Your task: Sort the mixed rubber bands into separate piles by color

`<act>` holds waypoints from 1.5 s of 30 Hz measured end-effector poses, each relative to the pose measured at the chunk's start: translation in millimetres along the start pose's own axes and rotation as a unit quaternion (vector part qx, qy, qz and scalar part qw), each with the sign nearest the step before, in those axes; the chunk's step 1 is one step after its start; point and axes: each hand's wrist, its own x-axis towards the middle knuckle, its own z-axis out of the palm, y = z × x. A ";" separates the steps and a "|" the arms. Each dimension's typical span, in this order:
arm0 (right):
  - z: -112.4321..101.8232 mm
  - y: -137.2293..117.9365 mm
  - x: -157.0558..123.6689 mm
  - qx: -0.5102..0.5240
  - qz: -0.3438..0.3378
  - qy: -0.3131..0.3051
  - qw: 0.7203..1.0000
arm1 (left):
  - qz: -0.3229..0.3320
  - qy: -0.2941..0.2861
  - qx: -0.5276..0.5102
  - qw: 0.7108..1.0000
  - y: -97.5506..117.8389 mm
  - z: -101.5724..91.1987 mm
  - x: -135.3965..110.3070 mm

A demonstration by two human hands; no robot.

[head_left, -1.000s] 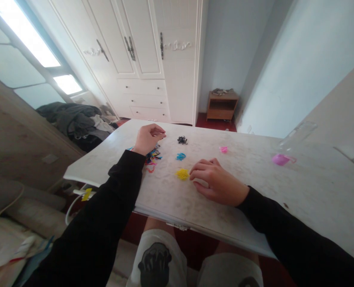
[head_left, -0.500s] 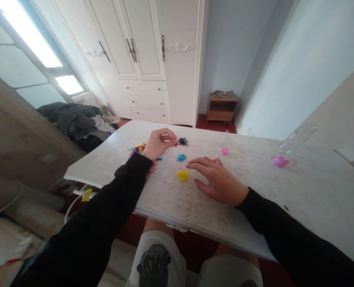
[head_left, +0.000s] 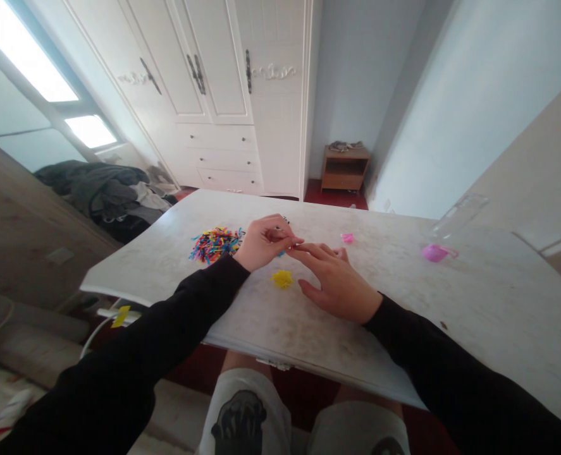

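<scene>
My left hand [head_left: 267, 245] is closed in a pinch over the middle of the table; whatever its fingertips hold is too small to make out. Its tips meet the outstretched fingers of my right hand [head_left: 339, 283], which is open, palm down. Beside my left wrist lies a heap of mixed-colour small bands [head_left: 214, 245], perhaps rubber bands. A small yellow pile [head_left: 283, 279] sits between the two hands, nearer me. Blue bits [head_left: 281, 254] and black bits [head_left: 286, 220] show only partly behind my left hand. Farther right is a little pink pile [head_left: 347, 238].
On the right of the white table [head_left: 489, 316] are a pink-purple rounded object [head_left: 434, 253] and a clear bottle-like container [head_left: 461, 216] lying slanted. A white wardrobe [head_left: 280, 126] and a small wooden cabinet [head_left: 345, 167] stand beyond. Clothes [head_left: 114, 196] are heaped at the left.
My left hand has moved right from beside the black pile to my right hand's fingertips, now covering most of the blue pile and uncovering the mixed heap. The view has shifted slightly.
</scene>
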 end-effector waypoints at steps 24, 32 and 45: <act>-26.0 45.0 4.7 0.072 0.044 0.207 0.975 | -0.036 0.155 0.118 0.980 -36.9 -34.4 45.1; -32.6 54.1 2.0 0.092 0.090 0.203 0.971 | -0.060 0.072 0.177 0.980 -47.8 -26.6 38.9; -25.6 57.5 1.9 0.112 0.082 0.143 0.980 | -0.046 -0.003 0.247 0.968 -63.4 -36.0 36.2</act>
